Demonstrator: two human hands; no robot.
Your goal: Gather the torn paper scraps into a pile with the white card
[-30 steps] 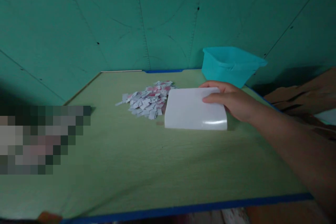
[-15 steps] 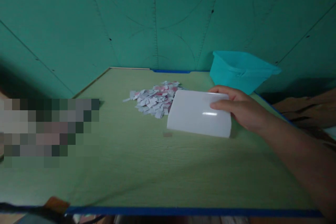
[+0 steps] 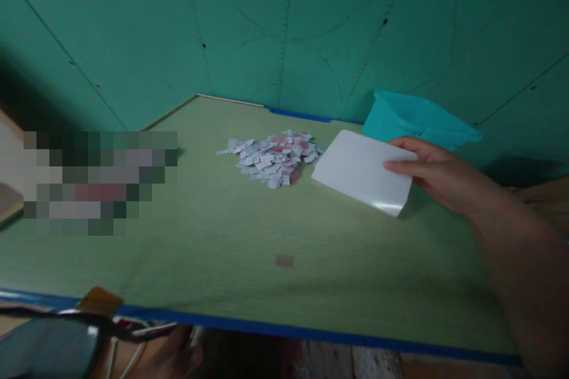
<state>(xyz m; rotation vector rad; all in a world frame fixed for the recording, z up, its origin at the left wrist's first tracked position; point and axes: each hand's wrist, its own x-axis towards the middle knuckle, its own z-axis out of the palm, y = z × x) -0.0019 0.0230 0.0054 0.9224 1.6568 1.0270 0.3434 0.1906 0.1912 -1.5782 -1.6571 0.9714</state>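
Note:
My right hand (image 3: 431,169) pinches a glossy white sheet (image 3: 362,172) by its right end, thumb on top and fingers beneath. The sheet bends slightly and is tilted above the table; whether it is card or plastic I cannot tell. Its left corner comes close to a heap of small paper scraps (image 3: 271,157), white with some pink ones, spread in the middle of the table. Below the table's front edge, what looks like my left hand (image 3: 180,349) shows dark and blurred, its fingers unclear.
A turquoise plastic bin (image 3: 409,118) stands at the back right, behind the sheet. The pale green table (image 3: 213,249) has blue edging and a brown tape patch (image 3: 284,261). A green marked wall (image 3: 240,29) rises behind. A pixelated patch hides part of the left side.
The white sheet has moved right with my right hand and turned, uncovering the right side of the scrap heap. The view has tilted, showing more below the front edge.

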